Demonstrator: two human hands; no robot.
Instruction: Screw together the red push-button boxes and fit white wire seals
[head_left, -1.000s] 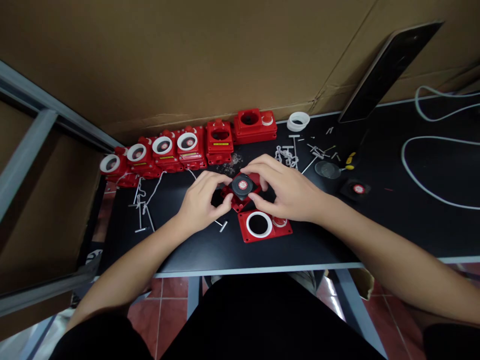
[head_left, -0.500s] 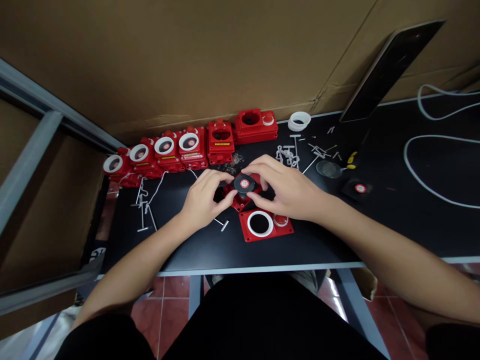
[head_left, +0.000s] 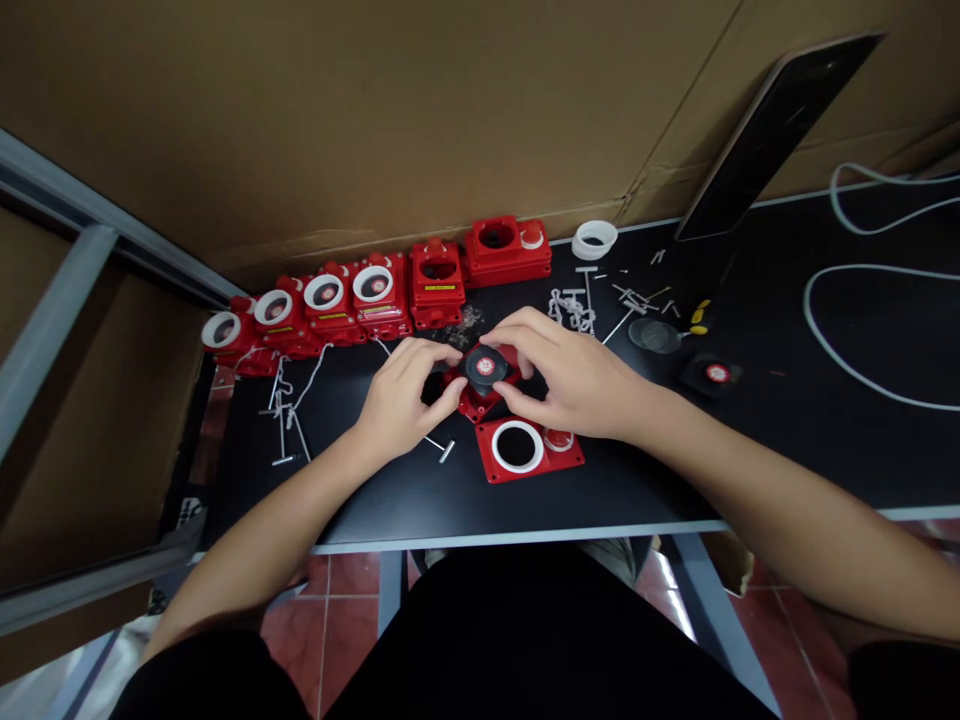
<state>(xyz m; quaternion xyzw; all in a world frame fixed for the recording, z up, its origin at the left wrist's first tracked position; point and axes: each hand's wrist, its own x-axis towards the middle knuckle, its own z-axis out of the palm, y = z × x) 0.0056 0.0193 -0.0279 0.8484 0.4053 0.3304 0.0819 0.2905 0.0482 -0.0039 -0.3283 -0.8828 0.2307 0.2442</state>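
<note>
My left hand point(head_left: 409, 398) and my right hand point(head_left: 559, 375) pinch a black round part point(head_left: 480, 372) from either side, between thumb and fingers. A red and white round label sits at its centre. Beneath it is a red box point(head_left: 474, 408), mostly hidden by the part and my hands. Closer to me lies a red cover plate point(head_left: 499, 470), with a white-ringed round hole and a smaller clear-covered circle. A metal T-handled rod point(head_left: 447, 450) rests by my left hand.
Red boxes with white rings point(head_left: 375, 285) line the back left. Beside them stand an open red box point(head_left: 439, 300) and a wider red box point(head_left: 510, 262). White rings point(head_left: 594, 240), yellow-handled pliers point(head_left: 699, 318), another black part point(head_left: 711, 374) and a white cable point(head_left: 840, 350) lie rightward.
Both hands keep hold of the black round part, which seems to sit slightly differently over the red box. The whole view has shifted a little; nothing else has visibly moved.
</note>
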